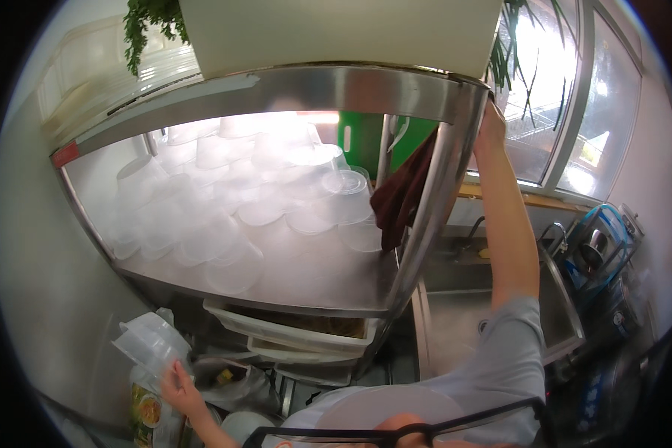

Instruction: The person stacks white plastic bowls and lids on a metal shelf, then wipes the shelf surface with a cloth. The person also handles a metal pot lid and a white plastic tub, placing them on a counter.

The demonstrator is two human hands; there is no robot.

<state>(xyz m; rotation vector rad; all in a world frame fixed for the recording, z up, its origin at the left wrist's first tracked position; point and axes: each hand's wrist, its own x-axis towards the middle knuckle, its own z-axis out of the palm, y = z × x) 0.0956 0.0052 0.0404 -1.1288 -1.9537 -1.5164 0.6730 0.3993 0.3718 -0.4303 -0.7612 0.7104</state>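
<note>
My left hand (180,389) is at the lower left, its fingers against a stack of clear plastic containers (148,339) that it holds at one end. My right arm is raised, and my right hand (491,126) grips the upper right corner of a stainless steel rack (409,95); its fingertips are partly hidden by the post. Inside the rack, many translucent plastic bowls (263,196) stand upside down in piles on the steel shelf (308,269). A dark brown cloth (403,196) hangs at the rack's right side.
Below the shelf are white plastic trays (291,327) and an opened plastic bag (235,386). At right is a steel sink (453,313) with a faucet (554,232) beneath a window (537,112). A large white box (341,33) and green herbs (157,28) sit atop the rack.
</note>
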